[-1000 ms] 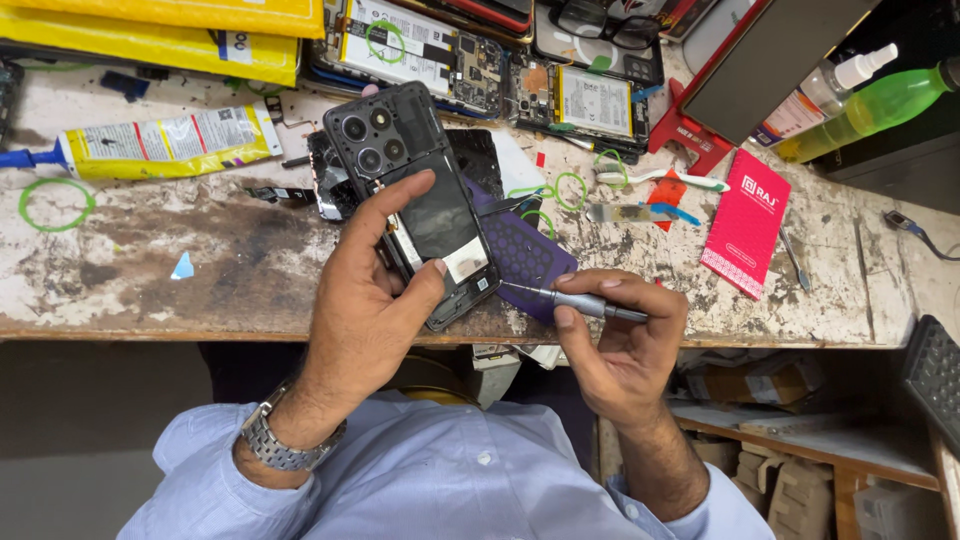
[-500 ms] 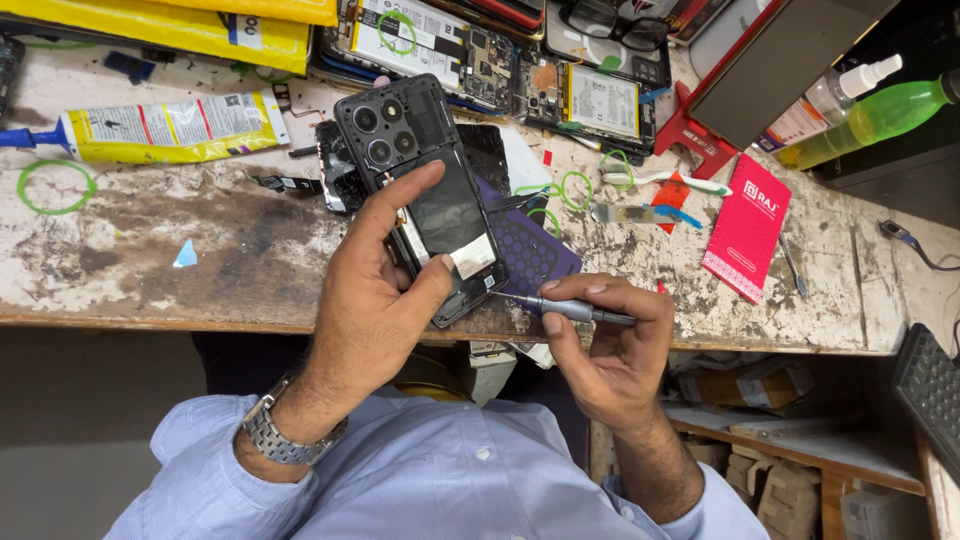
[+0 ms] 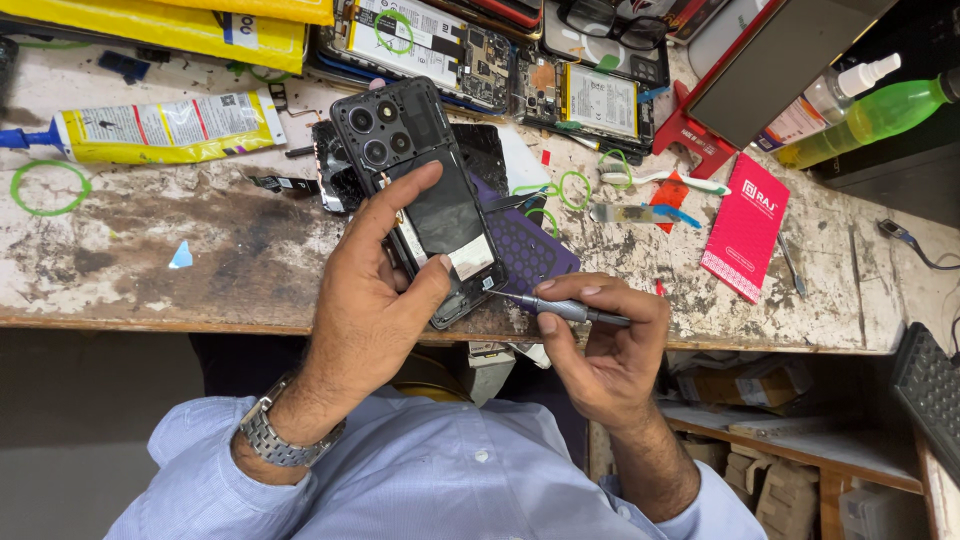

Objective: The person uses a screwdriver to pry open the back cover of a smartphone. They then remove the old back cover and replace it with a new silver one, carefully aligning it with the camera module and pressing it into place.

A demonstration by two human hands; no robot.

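L hand (image 3: 375, 300) grips phone (image 3: 425, 195); R hand (image 3: 610, 345) holds screwdriver (image 3: 565, 310) level.

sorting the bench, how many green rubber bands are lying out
4 or so: one green band at the bench's left edge, one on an opened phone at the top, two right of the held phone. More may be hidden.

Worn, stained white workbench (image 3: 150, 260), wooden shelf (image 3: 800, 440) below, evenly lit
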